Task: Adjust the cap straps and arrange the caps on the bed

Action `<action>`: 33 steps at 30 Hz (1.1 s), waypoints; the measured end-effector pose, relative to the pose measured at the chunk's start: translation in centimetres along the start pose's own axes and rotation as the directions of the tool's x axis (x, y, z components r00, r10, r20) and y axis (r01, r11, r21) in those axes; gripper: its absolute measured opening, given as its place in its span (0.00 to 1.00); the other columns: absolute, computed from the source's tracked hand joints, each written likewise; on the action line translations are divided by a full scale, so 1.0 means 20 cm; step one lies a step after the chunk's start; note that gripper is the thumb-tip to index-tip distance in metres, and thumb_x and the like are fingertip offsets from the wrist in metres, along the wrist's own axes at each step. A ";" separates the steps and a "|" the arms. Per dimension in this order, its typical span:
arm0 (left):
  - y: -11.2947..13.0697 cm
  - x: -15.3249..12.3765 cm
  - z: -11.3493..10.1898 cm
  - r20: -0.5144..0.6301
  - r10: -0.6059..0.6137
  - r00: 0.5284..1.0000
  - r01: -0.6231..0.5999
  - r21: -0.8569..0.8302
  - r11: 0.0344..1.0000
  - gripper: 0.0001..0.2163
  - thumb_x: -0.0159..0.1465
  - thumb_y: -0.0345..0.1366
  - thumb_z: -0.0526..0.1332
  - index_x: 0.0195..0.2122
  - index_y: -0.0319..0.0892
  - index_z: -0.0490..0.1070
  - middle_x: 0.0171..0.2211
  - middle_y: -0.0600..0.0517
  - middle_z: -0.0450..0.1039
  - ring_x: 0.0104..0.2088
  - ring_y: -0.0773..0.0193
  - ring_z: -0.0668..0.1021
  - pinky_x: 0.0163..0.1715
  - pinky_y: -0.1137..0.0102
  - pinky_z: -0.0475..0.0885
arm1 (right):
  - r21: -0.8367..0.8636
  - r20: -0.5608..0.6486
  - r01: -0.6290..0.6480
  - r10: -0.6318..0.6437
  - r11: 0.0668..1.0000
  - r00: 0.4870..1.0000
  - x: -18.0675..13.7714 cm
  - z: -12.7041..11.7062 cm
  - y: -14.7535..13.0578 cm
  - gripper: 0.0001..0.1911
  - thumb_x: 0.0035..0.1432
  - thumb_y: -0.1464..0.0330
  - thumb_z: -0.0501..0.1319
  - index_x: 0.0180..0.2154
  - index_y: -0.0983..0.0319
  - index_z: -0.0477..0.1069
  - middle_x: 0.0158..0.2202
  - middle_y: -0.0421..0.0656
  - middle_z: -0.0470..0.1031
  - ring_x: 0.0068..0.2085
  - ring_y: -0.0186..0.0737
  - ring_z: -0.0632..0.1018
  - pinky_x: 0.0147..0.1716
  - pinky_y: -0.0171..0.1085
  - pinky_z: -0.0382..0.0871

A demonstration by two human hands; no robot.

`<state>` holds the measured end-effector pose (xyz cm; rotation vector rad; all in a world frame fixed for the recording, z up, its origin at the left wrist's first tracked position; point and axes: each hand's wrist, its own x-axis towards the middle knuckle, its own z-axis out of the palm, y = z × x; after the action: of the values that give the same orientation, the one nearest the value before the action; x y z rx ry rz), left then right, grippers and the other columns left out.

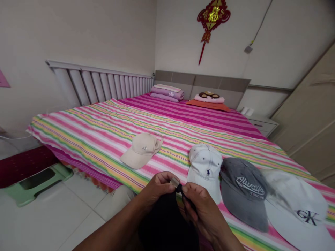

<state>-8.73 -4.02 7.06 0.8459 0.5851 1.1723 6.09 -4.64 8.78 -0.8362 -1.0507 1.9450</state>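
Head view: I have both hands together low in the middle, over the near edge of the bed, working at a black cap [167, 223]. My left hand [158, 188] pinches a small metal buckle [175, 181] between thumb and forefinger. My right hand [202, 204] is closed on the dark strap [179, 188] just beside it, thumb uppermost, the other fingers curled beneath. The cap hangs below my hands, between my forearms, its lower part cut off by the bottom edge; it is so dark that I can't tell how the strap runs through the buckle.

Ahead of me, on the striped sheet [91, 120], a beige cap [143, 146] lies by itself, brim toward my lower left. To my right three more sit in a row: a white cap [205, 160] with a small dark emblem, just beyond my right hand; a grey cap [243, 190] with pale lettering, touching it; and a larger-looking white cap [295, 205] with dark letters, against the grey one.

At the far end, purple folded bedding [167, 94] and a pink pile [209, 98] lie before the headboard [220, 85]. A green stool [39, 188] stands on the tiled floor [75, 212] at my left.
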 end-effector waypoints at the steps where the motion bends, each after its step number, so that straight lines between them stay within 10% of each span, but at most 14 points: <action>1: 0.00 0.00 0.00 0.000 0.003 1.000 -0.003 0.010 1.000 0.12 0.43 0.35 0.69 0.28 0.38 0.73 0.23 0.55 0.71 0.23 0.74 0.71 0.26 0.78 0.62 | 0.008 -0.009 0.001 -0.001 1.000 1.000 0.00 0.00 0.00 0.17 0.49 0.61 0.62 0.19 0.63 0.60 0.08 0.30 0.55 0.11 0.23 0.51 0.13 0.28 0.43; 18: -0.02 0.00 0.01 0.009 0.015 1.000 -0.016 0.141 0.990 0.11 0.43 0.33 0.69 0.28 0.38 0.72 0.24 0.55 0.71 0.26 0.70 0.71 0.29 0.75 0.63 | 0.178 -0.029 0.085 -0.082 0.980 0.996 -0.02 0.00 -0.02 0.12 0.42 0.73 0.65 0.26 0.62 0.60 0.18 0.33 0.64 0.15 0.24 0.62 0.15 0.26 0.53; 33: -0.06 -0.02 -0.01 -0.105 -0.021 0.994 0.025 0.034 0.999 0.10 0.48 0.36 0.66 0.30 0.38 0.72 0.24 0.53 0.72 0.24 0.70 0.73 0.28 0.74 0.66 | 0.076 -0.047 -0.021 0.025 0.997 0.999 -0.02 -0.01 0.00 0.13 0.48 0.63 0.62 0.28 0.61 0.60 0.19 0.37 0.69 0.19 0.30 0.68 0.17 0.28 0.57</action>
<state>-8.26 -4.51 5.92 0.8090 0.7009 1.1933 6.52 -4.82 8.74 -0.8518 -0.9370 1.9617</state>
